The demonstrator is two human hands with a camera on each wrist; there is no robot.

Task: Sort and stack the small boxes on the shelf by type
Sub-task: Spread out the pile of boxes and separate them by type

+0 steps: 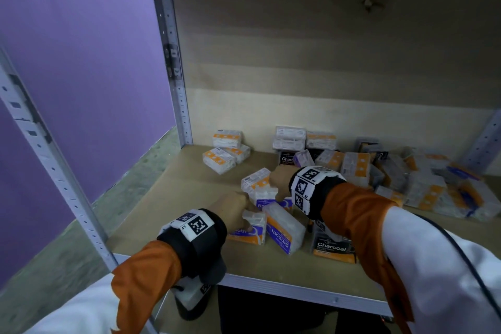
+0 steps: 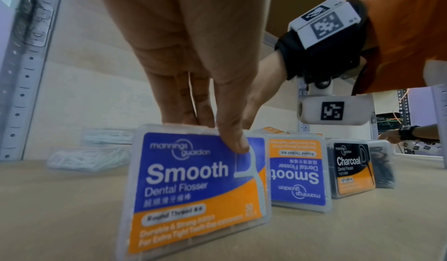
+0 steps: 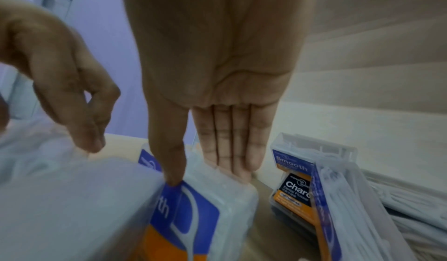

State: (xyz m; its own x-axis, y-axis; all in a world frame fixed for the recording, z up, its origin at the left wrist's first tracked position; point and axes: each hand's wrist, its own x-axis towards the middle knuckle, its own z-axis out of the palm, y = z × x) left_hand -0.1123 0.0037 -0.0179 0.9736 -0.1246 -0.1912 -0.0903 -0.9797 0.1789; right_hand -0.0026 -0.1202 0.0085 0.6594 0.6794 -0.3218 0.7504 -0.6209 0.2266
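Observation:
Small dental-flosser boxes lie on a wooden shelf point(image 1: 187, 206). My left hand point(image 1: 242, 211) pinches the top of an upright blue-and-orange "Smooth" box point(image 2: 193, 188), thumb in front and fingers behind. My right hand point(image 1: 275, 183), just beyond it, pinches another "Smooth" box point(image 3: 210, 207) between thumb and straight fingers. A third "Smooth" box point(image 1: 284, 228) leans between them and a black "Charcoal" box point(image 1: 332, 248). Three orange-and-white boxes point(image 1: 226, 152) are stacked at the back left.
A jumbled heap of mixed boxes point(image 1: 423, 182) fills the shelf's right side and back. A metal upright point(image 1: 173, 68) stands at the back left corner, another upright point(image 1: 40, 155) at the front left. Another person's hand point(image 2: 396, 137) shows far right.

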